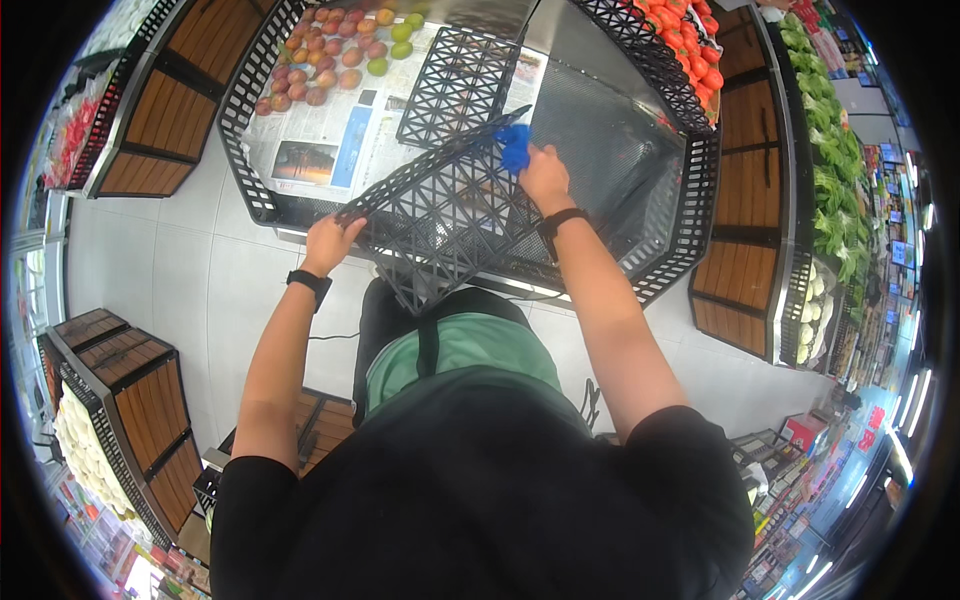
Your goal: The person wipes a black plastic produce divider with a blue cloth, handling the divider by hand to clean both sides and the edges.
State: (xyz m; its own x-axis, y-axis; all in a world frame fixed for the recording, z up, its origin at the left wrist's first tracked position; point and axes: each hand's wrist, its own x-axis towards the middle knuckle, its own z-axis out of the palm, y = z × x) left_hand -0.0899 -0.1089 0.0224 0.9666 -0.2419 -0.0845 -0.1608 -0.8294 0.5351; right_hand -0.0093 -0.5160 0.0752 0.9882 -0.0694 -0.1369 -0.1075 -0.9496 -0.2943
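Observation:
A black plastic lattice panel (457, 206) is held tilted over the near edge of the display bin. My left hand (331, 241) grips its left corner. At its upper right, my right hand (541, 176) holds a blue cloth (514, 148) against the panel's edge. A second black lattice panel (459, 86) lies on newspaper (375, 120) behind it. Plums (324, 64) in red and orange, with a few green fruits (401, 32), sit on the newspaper at the back left.
The bin has a slotted black plastic rim (686, 202) and a dark perforated base (592, 112). Tomatoes (679, 45) fill the back right section. Wooden-sided stands (739, 277) with leafy greens (829, 172) are on the right; another wooden stand (154, 397) with pale produce is lower left.

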